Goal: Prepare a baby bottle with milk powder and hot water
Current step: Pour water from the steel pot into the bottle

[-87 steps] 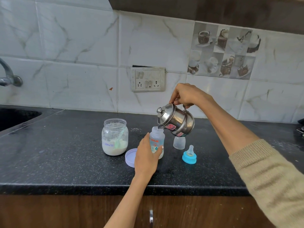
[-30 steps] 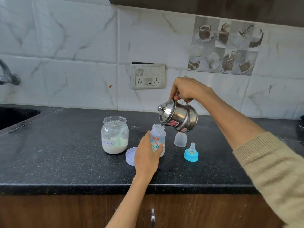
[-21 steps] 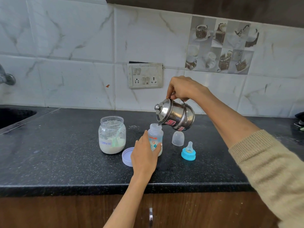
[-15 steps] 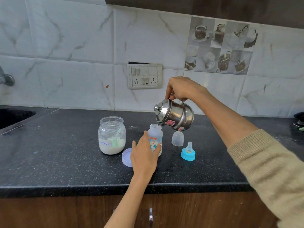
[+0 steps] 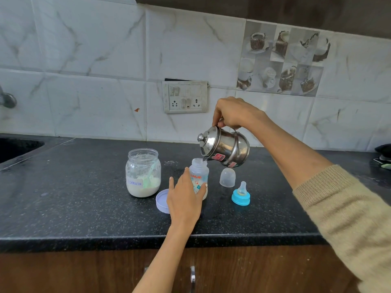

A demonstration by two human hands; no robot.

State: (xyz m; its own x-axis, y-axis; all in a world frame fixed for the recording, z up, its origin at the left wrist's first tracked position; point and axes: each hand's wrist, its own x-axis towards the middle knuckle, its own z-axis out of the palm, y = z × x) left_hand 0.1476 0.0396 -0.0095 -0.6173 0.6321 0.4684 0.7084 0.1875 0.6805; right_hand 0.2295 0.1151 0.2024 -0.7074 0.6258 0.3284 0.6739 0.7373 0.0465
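Observation:
A small clear baby bottle [image 5: 199,174] stands open-topped on the black counter [image 5: 84,204]. My left hand [image 5: 184,199] wraps its lower part from the front, index finger spread out. My right hand [image 5: 234,113] grips the handle of a steel kettle [image 5: 225,149], tilted left so its spout sits over the bottle's mouth. An open glass jar of white formula powder [image 5: 143,172] with a pale green scoop inside stands to the left. Its lilac lid [image 5: 162,201] lies flat beside my left hand. A blue teat ring [image 5: 241,195] and a clear cap [image 5: 227,177] sit to the right.
A sink [image 5: 17,146] lies at the far left with a tap [image 5: 7,100] above it. A switch and socket plate [image 5: 185,96] is on the tiled wall. Dark objects [image 5: 382,157] rest at the counter's far right. A cabinet handle [image 5: 192,275] shows below the counter edge.
The kettle stays tilted over the bottle throughout. My left index finger has lifted away from the bottle and spread out. The view has shifted slightly.

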